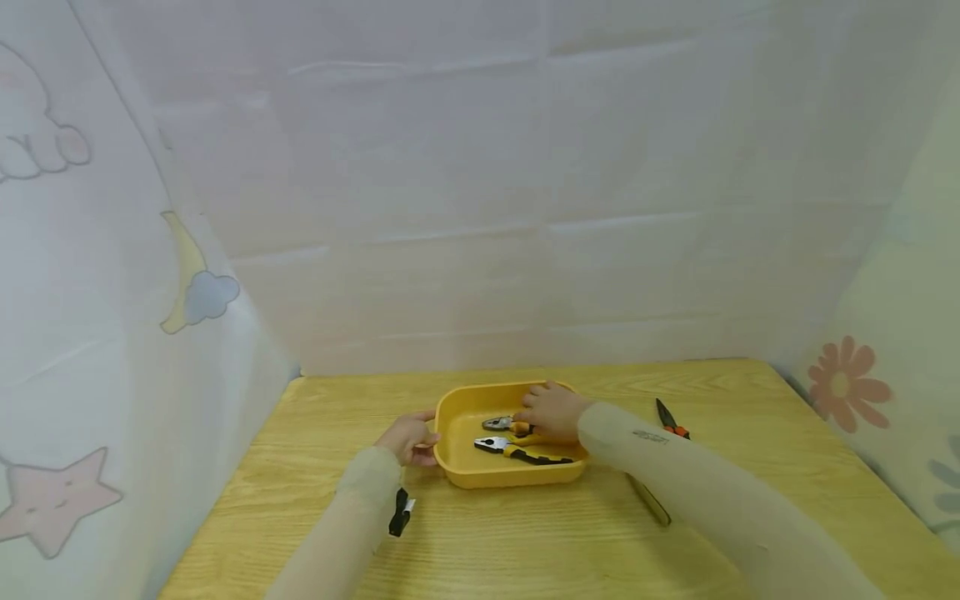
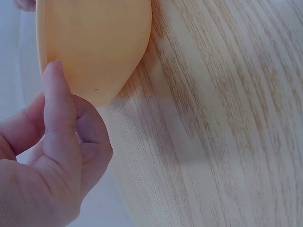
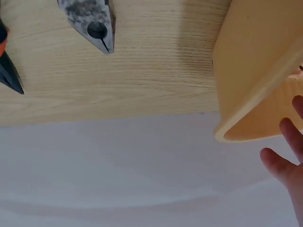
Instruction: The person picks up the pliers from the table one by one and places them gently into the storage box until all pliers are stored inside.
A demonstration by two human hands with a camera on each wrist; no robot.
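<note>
A yellow plastic bin (image 1: pixel 465 481) stands on the table. My left hand (image 1: pixel 408 437) grips its left end; the left wrist view shows the fingers at the bin's rim (image 2: pixel 41 38). My right hand (image 1: pixel 553 412) is inside the bin on its right side, above the handles of two pairs of pliers. The nearer pliers (image 1: pixel 517 451) have yellow-and-black handles, while the farther pliers (image 1: pixel 498 424) are partly covered by the hand. In the right wrist view the right hand's fingers (image 3: pixel 277 165) are spread apart, and whether they touch anything is hidden.
Black-nosed pliers (image 1: pixel 666 415) with orange on them lie right of the bin. Grey-headed pliers (image 3: pixel 92 23) lie on the table too. A dark, narrow handle (image 1: pixel 648 500) shows below my right forearm. A small black object (image 1: pixel 401 512) is beside my left wrist. Pale sheets (image 1: pixel 480 250) enclose the table.
</note>
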